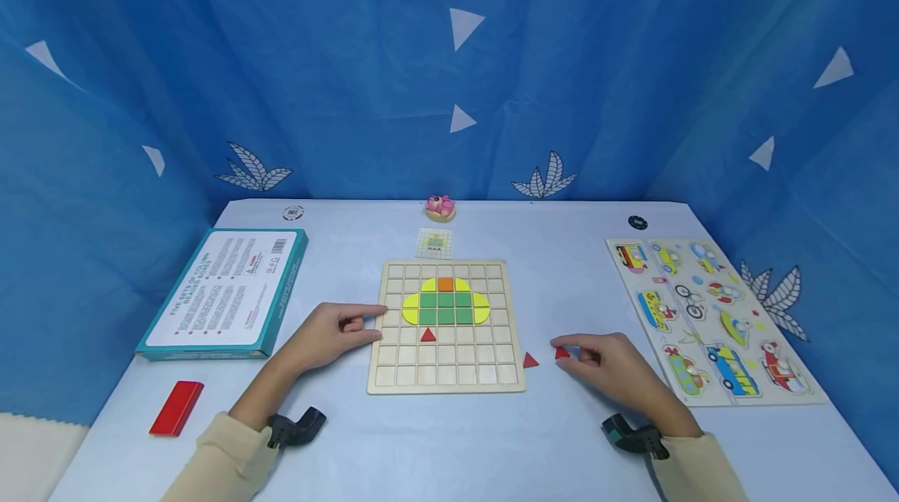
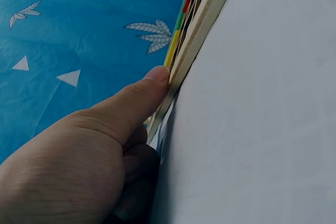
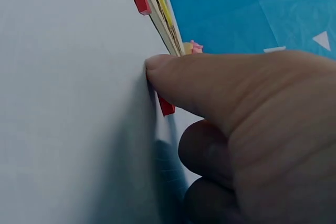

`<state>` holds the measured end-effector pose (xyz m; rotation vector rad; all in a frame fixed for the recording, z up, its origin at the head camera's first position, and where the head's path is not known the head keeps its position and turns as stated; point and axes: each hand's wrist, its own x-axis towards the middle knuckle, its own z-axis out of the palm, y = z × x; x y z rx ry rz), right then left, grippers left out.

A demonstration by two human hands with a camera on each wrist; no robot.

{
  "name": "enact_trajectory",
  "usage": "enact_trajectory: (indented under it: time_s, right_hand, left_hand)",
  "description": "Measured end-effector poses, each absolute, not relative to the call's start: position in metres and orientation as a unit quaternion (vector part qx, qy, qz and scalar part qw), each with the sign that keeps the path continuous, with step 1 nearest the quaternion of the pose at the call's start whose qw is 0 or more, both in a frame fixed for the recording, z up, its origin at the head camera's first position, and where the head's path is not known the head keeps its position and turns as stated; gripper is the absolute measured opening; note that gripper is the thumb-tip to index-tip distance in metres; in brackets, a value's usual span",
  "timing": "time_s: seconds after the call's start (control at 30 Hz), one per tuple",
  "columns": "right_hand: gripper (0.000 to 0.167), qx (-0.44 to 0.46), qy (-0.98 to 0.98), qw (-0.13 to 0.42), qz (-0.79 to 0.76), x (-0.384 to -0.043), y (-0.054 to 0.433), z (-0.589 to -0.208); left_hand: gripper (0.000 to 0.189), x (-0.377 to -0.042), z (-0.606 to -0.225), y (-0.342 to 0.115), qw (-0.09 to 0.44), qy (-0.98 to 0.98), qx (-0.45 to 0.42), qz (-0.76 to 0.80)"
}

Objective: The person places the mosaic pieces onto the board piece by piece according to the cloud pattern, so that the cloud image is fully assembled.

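Observation:
A square wooden grid board [image 1: 445, 383] lies mid-table. On it sit green square tiles [image 1: 445, 307], an orange square [image 1: 445, 284], yellow curved pieces [image 1: 410, 308] and a red triangle [image 1: 428, 336]. My left hand [image 1: 330, 334] touches the board's left edge with its index fingertip and thumb; in the left wrist view the thumb [image 2: 128, 100] meets the wooden side. To the right of the board, my right hand [image 1: 607, 365] pinches a red triangle piece [image 1: 562, 352] between thumb and index finger at the tabletop. Another red triangle [image 1: 530, 361] lies between that hand and the board.
Behind the board are a small pattern card [image 1: 435, 243] and a pink figurine [image 1: 440, 208]. A teal-edged box [image 1: 225, 291] and a red block [image 1: 176, 408] lie on the left. At right is a vehicle puzzle board [image 1: 709, 322]. Blue curtains [image 1: 393, 72] surround the table.

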<state>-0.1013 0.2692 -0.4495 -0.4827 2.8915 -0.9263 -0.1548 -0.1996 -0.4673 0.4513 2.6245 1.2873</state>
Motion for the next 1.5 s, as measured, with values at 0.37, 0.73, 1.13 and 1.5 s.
enact_trajectory:
  time_s: [0.37,0.73,1.13,1.5]
  right_hand:
    - [0.025,-0.144,0.95,0.021,-0.276,-0.102,0.273,-0.45]
    - [0.03,-0.166,0.951,0.01,-0.259,-0.102,0.267,-0.451]
    - [0.023,-0.149,0.947,-0.011,-0.283,-0.104,0.249,-0.443]
    - [0.024,-0.246,0.929,0.003,-0.278,-0.124,0.176,-0.439]
  left_hand:
    - [0.042,-0.154,-0.466,-0.2,0.09,0.883,0.156,0.433]
    - [0.041,-0.155,-0.465,-0.2,0.087,0.882,0.158,0.436]
    - [0.043,-0.153,-0.466,-0.198,0.089,0.884,0.161,0.431]
    - [0.043,-0.153,-0.466,-0.199,0.083,0.888,0.162,0.422]
